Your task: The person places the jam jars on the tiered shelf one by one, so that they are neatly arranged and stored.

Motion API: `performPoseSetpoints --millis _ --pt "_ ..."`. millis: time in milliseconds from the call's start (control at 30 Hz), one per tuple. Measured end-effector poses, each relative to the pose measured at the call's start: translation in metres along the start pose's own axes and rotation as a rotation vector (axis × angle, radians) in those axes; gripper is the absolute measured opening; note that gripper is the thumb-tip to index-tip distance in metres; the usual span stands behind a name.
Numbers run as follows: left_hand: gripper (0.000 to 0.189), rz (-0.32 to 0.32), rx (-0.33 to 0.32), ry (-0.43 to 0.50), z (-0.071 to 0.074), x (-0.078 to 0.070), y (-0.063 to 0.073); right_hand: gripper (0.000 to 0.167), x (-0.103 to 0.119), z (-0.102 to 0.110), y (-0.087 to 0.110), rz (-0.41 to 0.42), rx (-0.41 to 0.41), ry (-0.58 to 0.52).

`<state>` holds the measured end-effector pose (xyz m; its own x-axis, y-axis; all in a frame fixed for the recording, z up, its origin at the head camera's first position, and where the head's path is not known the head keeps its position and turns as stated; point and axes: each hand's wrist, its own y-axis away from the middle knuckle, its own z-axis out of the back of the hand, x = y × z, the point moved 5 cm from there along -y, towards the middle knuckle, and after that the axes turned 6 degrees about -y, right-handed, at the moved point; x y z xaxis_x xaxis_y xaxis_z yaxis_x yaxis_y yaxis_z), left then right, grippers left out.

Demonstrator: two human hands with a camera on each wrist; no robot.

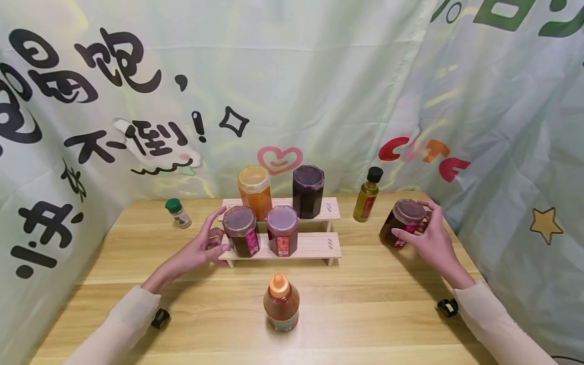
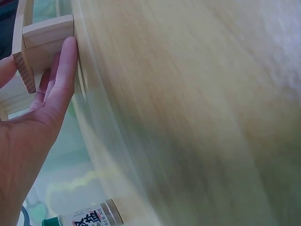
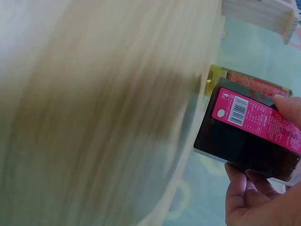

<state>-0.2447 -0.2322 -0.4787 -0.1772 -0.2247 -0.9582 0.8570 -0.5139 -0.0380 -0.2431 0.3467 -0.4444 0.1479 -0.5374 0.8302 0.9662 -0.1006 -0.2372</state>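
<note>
My right hand (image 1: pixel 433 233) holds a dark hexagonal jam jar (image 1: pixel 402 223) at the table's right side, thumb on the near face and fingers behind. In the right wrist view the jar (image 3: pixel 251 132) shows a pink barcoded label; I cannot tell whether its base touches the table. My left hand (image 1: pixel 205 243) grips the left end of a two-step wooden rack (image 1: pixel 319 242). In the left wrist view the thumb lies at the board's edge, the fingers beside its leg. Two jars, one dark (image 1: pixel 240 230), one reddish (image 1: pixel 282 230), stand on the lower step; an amber jar (image 1: pixel 255 192) and a dark jar (image 1: pixel 308 192) stand on the upper.
An orange-capped sauce bottle (image 1: pixel 281 303) stands in front of the rack. A small green-lidded shaker (image 1: pixel 178 213) is at the left, and a black-capped oil bottle (image 1: pixel 367 195) stands between rack and right hand. A printed curtain (image 1: pixel 347 101) hangs behind the table (image 1: pixel 219 314).
</note>
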Motion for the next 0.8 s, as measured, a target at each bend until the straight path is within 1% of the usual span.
performPoseSetpoints --millis 167,300,433,567,800 --pt "0.103 -0.002 -0.001 -0.007 0.000 -0.001 0.000 0.103 0.010 0.000 0.006 0.028 -0.017 -0.032" --pt "0.104 0.017 -0.006 0.000 -0.001 -0.001 0.001 0.103 0.017 -0.001 0.012 0.052 -0.016 -0.054" --pt "0.106 0.037 -0.014 0.008 -0.001 -0.001 0.001 0.101 0.024 -0.002 0.017 0.046 -0.002 -0.084" --pt "0.105 0.028 -0.013 -0.004 -0.001 -0.001 0.001 0.099 0.035 -0.004 0.021 0.049 0.006 -0.122" --pt "0.106 0.024 -0.008 0.008 -0.001 -0.002 0.001 0.097 0.050 -0.009 0.028 0.129 0.035 -0.139"
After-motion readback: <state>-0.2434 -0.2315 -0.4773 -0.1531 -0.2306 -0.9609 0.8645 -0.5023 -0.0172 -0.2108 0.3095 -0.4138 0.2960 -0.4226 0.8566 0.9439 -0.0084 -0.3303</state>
